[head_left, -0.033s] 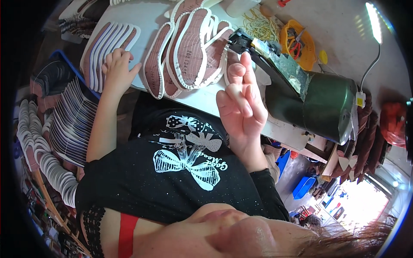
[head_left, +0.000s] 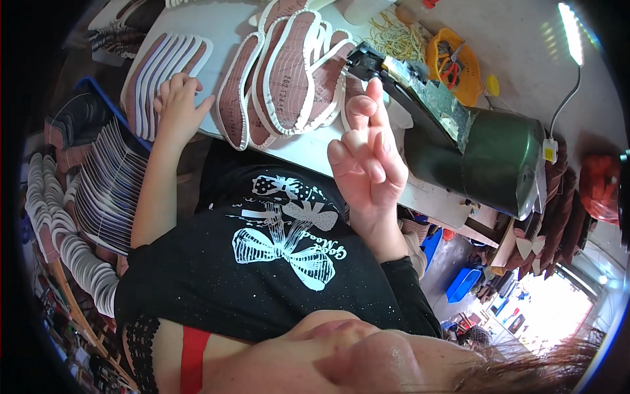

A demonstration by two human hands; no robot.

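Observation:
My left hand (head_left: 177, 108) rests on the table with its fingers apart and loosely bent, and I see nothing in it. It touches or nearly touches a fanned row of white-edged insoles (head_left: 157, 82). To its right lies a heap of brownish-pink insoles (head_left: 289, 82) with gathered white edging. My right hand (head_left: 371, 154) is raised with the palm showing. One finger points up to the dark head of a green machine (head_left: 377, 65), and the others are partly curled with nothing visible in them. Whether the fingertip touches the machine head I cannot tell.
A yellow basket (head_left: 454, 65) with tools stands behind the machine, near tangled yellowish cord (head_left: 397, 39). The machine's thick green body (head_left: 499, 154) fills the right side. Packed insoles (head_left: 108, 187) sit left of the table beside a blue crate (head_left: 125, 115). A lamp (head_left: 571, 36) shines at upper right.
The bent fingers of my right hand have shifted very slightly. My left hand and the insoles look the same.

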